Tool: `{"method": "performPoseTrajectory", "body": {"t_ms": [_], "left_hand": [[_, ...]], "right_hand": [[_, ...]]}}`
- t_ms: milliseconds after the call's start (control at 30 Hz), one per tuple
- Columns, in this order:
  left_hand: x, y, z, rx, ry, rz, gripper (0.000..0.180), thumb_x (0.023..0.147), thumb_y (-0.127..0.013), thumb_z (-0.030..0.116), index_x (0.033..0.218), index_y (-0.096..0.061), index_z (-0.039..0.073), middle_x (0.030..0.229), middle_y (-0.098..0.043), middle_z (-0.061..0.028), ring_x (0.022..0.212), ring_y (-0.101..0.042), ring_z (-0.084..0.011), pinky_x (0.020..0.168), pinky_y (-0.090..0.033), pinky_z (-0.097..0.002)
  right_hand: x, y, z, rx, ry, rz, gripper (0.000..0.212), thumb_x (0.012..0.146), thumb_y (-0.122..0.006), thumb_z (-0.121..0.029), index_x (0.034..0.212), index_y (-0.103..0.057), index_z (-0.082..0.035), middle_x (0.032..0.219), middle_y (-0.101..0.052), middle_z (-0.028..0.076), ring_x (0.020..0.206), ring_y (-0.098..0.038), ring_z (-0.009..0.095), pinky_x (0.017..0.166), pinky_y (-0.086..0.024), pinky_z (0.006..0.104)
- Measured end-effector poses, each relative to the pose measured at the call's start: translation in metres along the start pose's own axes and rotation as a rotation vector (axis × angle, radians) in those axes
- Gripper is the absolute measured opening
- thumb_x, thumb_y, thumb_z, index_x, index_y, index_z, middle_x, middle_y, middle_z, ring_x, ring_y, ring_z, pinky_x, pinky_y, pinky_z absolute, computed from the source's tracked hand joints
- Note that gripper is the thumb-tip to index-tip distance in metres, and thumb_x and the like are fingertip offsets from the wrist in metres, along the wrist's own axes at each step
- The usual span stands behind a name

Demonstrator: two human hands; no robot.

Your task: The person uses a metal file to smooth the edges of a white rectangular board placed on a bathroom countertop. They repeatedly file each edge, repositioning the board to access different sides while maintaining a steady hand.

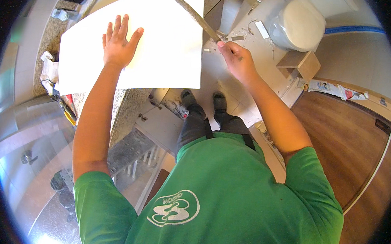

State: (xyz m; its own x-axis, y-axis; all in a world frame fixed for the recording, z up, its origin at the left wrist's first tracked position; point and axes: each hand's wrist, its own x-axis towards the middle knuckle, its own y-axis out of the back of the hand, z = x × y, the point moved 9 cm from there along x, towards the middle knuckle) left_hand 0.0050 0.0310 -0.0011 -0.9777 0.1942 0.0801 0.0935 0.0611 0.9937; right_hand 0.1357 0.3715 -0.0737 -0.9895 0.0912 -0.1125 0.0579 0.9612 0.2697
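A large white board (163, 59) lies on the granite counter (124, 108), with its right side and near corner reaching out past it. My left hand (119, 43) rests flat on the board, fingers spread. Out beyond the board's right edge, my right hand (237, 57) is closed around the near end of a long, narrow grey-brown file (195, 15). The file slants away to the far left, and its far part crosses over the board's upper right area. Whether it touches the board's edge I cannot tell.
At the right back stands a toilet (298, 24) under clear plastic, with scraps scattered on the floor near it. An open box-like wooden piece (299, 64) sits closer. A brown door panel (334, 145) fills the right. Tools with yellow handles (69, 115) lie left of the board.
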Motion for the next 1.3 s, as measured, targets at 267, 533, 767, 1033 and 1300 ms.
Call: {"method": "performPoseTrajectory", "body": {"t_ms": [267, 533, 767, 1033, 1300], "left_hand": [[0.000, -0.001, 0.000, 0.003, 0.001, -0.001, 0.087, 0.099, -0.035, 0.076, 0.166, -0.022, 0.021, 0.173, -0.018, -0.0073, 0.160, -0.011, -0.0330, 0.129, -0.009, -0.0518], [0.000, -0.001, 0.000, -0.037, 0.001, -0.026, 0.090, 0.097, -0.034, 0.079, 0.166, -0.021, 0.023, 0.173, -0.017, -0.0068, 0.160, -0.009, -0.0318, 0.129, -0.006, -0.0502], [0.001, 0.000, 0.001, -0.039, 0.011, -0.043, 0.090, 0.097, -0.034, 0.079, 0.167, -0.021, 0.022, 0.174, -0.016, -0.0068, 0.160, -0.009, -0.0323, 0.129, -0.006, -0.0504], [0.000, 0.000, 0.000, -0.033, 0.000, -0.030, 0.091, 0.097, -0.033, 0.080, 0.166, -0.021, 0.022, 0.174, -0.016, -0.0075, 0.160, -0.009, -0.0324, 0.129, -0.005, -0.0501], [0.000, -0.001, 0.000, -0.031, 0.011, -0.052, 0.091, 0.097, -0.033, 0.080, 0.166, -0.021, 0.022, 0.174, -0.016, -0.0074, 0.160, -0.008, -0.0323, 0.129, -0.005, -0.0501]], "right_hand": [[-0.119, 0.028, 0.007, -0.206, -0.102, -0.130, 0.048, 0.106, -0.058, -0.040, 0.076, -0.055, -0.003, 0.062, -0.042, 0.005, 0.061, -0.042, 0.014, 0.057, -0.039, 0.0343], [-0.012, 0.015, -0.018, -0.273, 0.010, -0.028, 0.058, 0.105, -0.053, -0.053, 0.076, -0.056, -0.002, 0.063, -0.051, 0.017, 0.059, -0.052, 0.031, 0.058, -0.043, 0.0438], [-0.106, 0.035, -0.035, -0.412, -0.080, -0.166, 0.059, 0.104, -0.052, -0.055, 0.078, -0.059, -0.003, 0.068, -0.059, 0.023, 0.063, -0.060, 0.044, 0.060, -0.047, 0.0502], [-0.019, 0.029, -0.028, -0.398, 0.009, -0.023, 0.054, 0.104, -0.057, -0.048, 0.075, -0.058, -0.003, 0.059, -0.046, 0.014, 0.055, -0.043, 0.021, 0.054, -0.039, 0.0388], [-0.100, 0.045, -0.029, -0.428, -0.175, -0.156, 0.060, 0.103, -0.054, -0.056, 0.078, -0.060, -0.001, 0.067, -0.058, 0.023, 0.062, -0.060, 0.041, 0.061, -0.047, 0.0497]]}}
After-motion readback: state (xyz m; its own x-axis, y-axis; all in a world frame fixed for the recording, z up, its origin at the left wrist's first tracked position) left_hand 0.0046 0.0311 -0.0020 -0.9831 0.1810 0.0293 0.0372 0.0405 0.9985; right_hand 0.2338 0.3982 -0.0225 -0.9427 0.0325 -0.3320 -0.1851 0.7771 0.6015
